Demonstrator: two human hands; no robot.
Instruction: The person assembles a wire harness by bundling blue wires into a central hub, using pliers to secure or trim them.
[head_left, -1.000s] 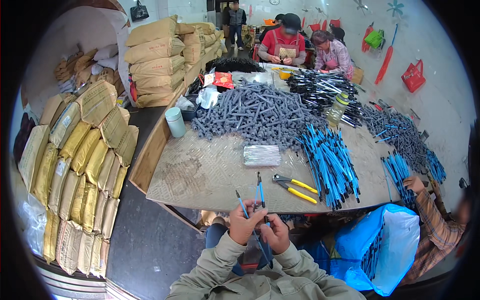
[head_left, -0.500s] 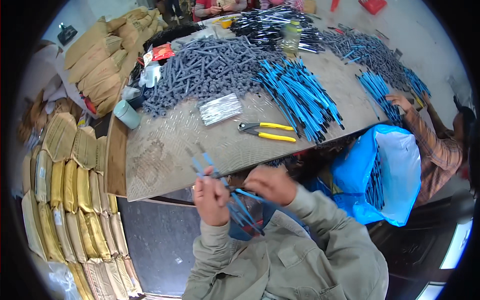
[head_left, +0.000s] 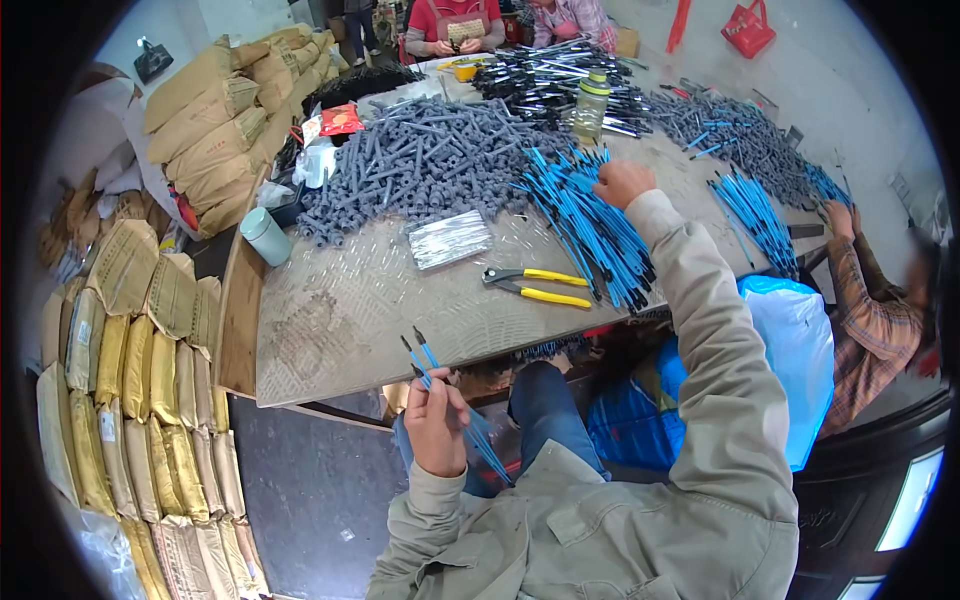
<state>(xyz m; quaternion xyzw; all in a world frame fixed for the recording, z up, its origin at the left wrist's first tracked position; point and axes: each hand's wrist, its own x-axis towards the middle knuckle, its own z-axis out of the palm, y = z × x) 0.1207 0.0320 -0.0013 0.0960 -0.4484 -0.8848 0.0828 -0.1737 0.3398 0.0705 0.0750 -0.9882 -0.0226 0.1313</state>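
Left hand down by the lap, grip closed round a couple of blue rods with dark tips poking up just past the tabletop edge. Looks like mid-gather, topping up the bundle. Right hand stretched out onto the blue rod pile, fingers curled on it, can't tell if anything's actually pinched yet; probably needs a clean pick of one rod without dragging neighbours.

A worn wooden worktable is filling the middle of the room, standing on a dark floor. Tan paper sacks are lying stacked along the left, with more sacks piling up at the far left. A pale concrete floor is stretching away on the far right.
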